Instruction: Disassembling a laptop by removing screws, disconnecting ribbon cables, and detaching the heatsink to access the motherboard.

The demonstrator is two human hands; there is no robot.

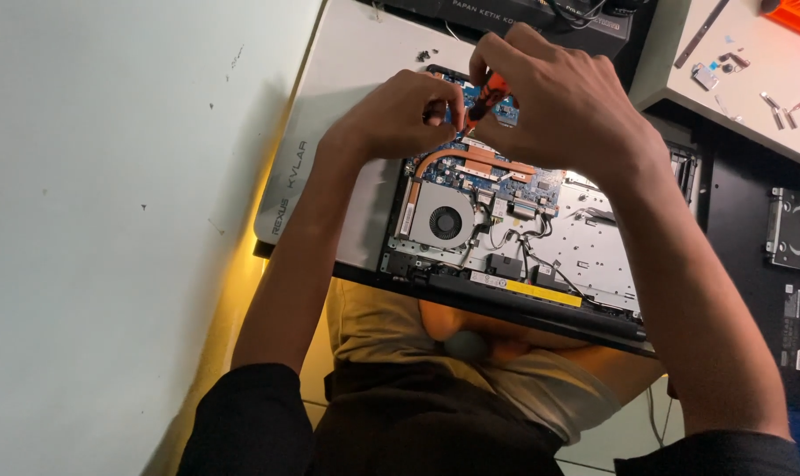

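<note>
The small orange screwdriver [491, 91] stands tip-down on the open laptop [541, 238], pinched in the right hand [558, 106]; the left hand [395, 115] closes lightly beside its tip. Just below lie copper pipe [470, 161] and fan [444, 220]. A screw seems under work; steady, upright turning is needed.

bare metal laptop chassis [594, 256], shiny copper heat pipe [470, 159], matt black plastic fan [446, 220], glossy orange plastic screwdriver handle [495, 86], smooth matt white desk mat [347, 97], soft khaki cloth shorts [391, 326]
</note>
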